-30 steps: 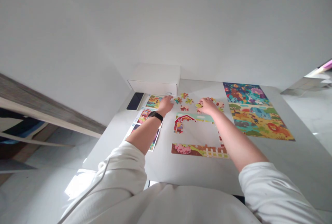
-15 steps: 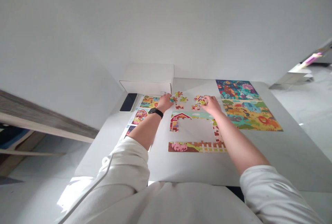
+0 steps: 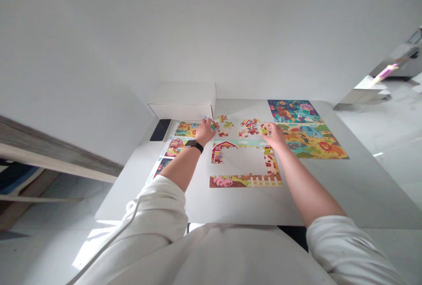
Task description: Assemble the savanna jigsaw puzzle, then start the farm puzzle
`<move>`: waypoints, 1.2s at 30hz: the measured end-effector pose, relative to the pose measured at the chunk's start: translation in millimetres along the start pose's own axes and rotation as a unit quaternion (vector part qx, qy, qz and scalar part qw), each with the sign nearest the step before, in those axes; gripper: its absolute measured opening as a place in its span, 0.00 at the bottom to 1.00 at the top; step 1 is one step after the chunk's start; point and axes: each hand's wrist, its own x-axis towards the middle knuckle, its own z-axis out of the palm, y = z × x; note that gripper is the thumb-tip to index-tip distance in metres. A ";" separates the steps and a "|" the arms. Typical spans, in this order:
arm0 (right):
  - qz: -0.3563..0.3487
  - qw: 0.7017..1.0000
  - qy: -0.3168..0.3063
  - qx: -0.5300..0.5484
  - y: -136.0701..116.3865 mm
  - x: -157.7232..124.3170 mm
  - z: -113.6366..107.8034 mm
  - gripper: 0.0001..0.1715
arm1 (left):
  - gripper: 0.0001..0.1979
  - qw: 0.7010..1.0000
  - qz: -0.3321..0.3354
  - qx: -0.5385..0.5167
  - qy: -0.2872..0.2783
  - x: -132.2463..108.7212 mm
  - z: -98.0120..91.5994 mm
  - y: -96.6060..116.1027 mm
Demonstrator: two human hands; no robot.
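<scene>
A puzzle frame with a red barn, a pink pig and a white fence lies on the table, its middle bare. My left hand, below a black wristband, has its fingers closed on a puzzle piece beside the white box. Farther right, my right hand grips a yellow-green puzzle piece. Between the hands lie loose pieces: yellow-green ones, a red one and a red-and-white cluster.
A white box stands against the wall, with a dark phone to its left. Picture sheets lie under my left forearm's side. Two assembled pictures, a dark blue one and a yellow animal scene, lie at right.
My right hand has moved right, away from the red-and-white cluster, with a yellow-green piece in its fingers. My left hand stays near the box. The view has shifted slightly.
</scene>
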 end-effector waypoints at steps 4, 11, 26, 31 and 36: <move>-0.004 1.000 -0.006 -0.013 3.8 -5.3 -5.7 0.41 | 0.31 1.000 -0.005 0.019 0.010 -9.5 -5.3 3.1; -0.054 0.999 -0.003 0.005 0.5 -17.0 -11.7 0.47 | 0.31 0.997 -0.007 -0.041 0.063 -23.4 10.0 6.8; -0.085 0.996 -0.034 0.017 -4.1 -13.1 -7.9 0.50 | 0.25 0.997 -0.002 -0.043 0.071 -20.4 27.5 -3.1; -0.109 0.993 -0.042 0.017 -20.1 -7.5 -2.0 0.52 | 0.20 0.997 0.001 -0.038 0.065 -19.0 28.6 -4.9; -0.131 0.989 -0.066 0.018 -30.2 -8.3 -0.5 0.50 | 0.17 0.998 0.003 -0.032 0.056 -19.4 27.0 -4.0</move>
